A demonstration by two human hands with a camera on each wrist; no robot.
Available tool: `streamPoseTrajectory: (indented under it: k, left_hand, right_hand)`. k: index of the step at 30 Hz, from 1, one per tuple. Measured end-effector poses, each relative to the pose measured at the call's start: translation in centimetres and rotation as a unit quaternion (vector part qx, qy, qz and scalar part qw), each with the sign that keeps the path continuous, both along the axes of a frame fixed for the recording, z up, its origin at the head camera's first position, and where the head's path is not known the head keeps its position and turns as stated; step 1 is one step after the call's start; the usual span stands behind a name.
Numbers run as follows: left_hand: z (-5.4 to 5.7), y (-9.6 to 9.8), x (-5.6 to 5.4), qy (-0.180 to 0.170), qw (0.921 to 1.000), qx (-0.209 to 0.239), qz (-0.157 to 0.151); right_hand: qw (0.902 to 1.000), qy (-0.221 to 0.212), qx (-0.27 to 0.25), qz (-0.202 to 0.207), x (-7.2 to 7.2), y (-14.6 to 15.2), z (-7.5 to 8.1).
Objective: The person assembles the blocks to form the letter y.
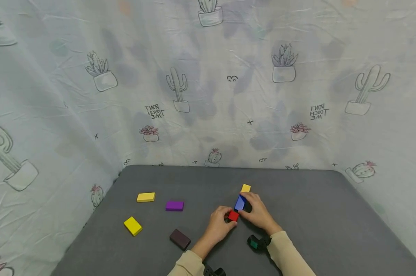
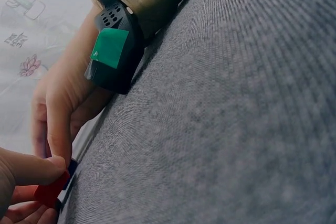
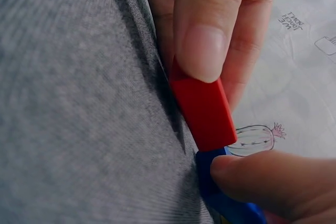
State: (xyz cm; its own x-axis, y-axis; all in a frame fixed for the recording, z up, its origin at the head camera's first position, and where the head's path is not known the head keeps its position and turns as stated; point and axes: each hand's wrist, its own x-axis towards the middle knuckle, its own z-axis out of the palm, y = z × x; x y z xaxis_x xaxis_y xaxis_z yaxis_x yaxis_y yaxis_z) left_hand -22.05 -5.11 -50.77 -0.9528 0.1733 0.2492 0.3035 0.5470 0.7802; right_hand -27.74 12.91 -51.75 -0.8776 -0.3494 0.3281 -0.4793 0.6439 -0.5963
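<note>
My left hand (image 1: 219, 225) pinches a red block (image 1: 233, 216) between thumb and fingers, low on the grey table. Just beyond it, my right hand (image 1: 257, 211) holds a blue block (image 1: 240, 202) by its sides. In the right wrist view the end of the red block (image 3: 205, 111) meets the end of the blue block (image 3: 210, 174). A yellow block (image 1: 246, 188) sits at the far end of the blue one, partly hidden by the right fingers. The three blocks form a slanting row.
To the left on the table (image 1: 297, 214) lie a pale yellow block (image 1: 146, 197), a purple block (image 1: 174, 206), a bright yellow block (image 1: 133, 226) and a dark brown block (image 1: 180, 239), the last close to the left forearm. A patterned curtain (image 1: 208, 96) hangs behind the table.
</note>
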Motion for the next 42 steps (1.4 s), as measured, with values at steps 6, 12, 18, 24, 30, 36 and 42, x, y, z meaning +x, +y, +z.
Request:
streamPoseTrajectory:
  k: [6, 12, 18, 24, 30, 36, 42]
  left_hand:
    - [0.0, 0.1, -0.1, -0.003, 1.0000, 0.002, -0.003]
    - [-0.1, 0.3, -0.1, 0.009, 0.9999, -0.014, 0.000]
    - [-0.1, 0.7, -0.2, 0.025, 0.9994, -0.024, 0.004]
    - [-0.1, 0.9, -0.4, 0.018, 0.9997, -0.019, 0.002]
    - [-0.3, 1.0, -0.9, 0.013, 0.9996, -0.023, 0.002]
    - [-0.1, 1.3, -1.3, 0.015, 0.9995, -0.028, 0.003]
    - [-0.4, 1.7, -1.5, 0.015, 0.9995, -0.029, 0.004]
  right_hand:
    - [0.9999, 0.010, 0.001, 0.001, 0.1, 0.1, 0.0]
    - [0.9996, 0.023, -0.009, 0.011, 0.1, 0.3, -0.1]
    - [0.9987, 0.032, -0.040, 0.003, 0.0, 0.4, -0.3]
    - [0.9967, 0.038, -0.070, -0.016, 0.0, 0.5, -0.3]
    - [0.9992, 0.013, -0.036, -0.011, -0.4, 0.4, -0.4]
    - [0.9998, -0.011, 0.010, 0.011, -0.5, 0.4, -0.3]
    - [0.9981, -0.044, 0.039, 0.015, -0.1, 0.6, 0.1]
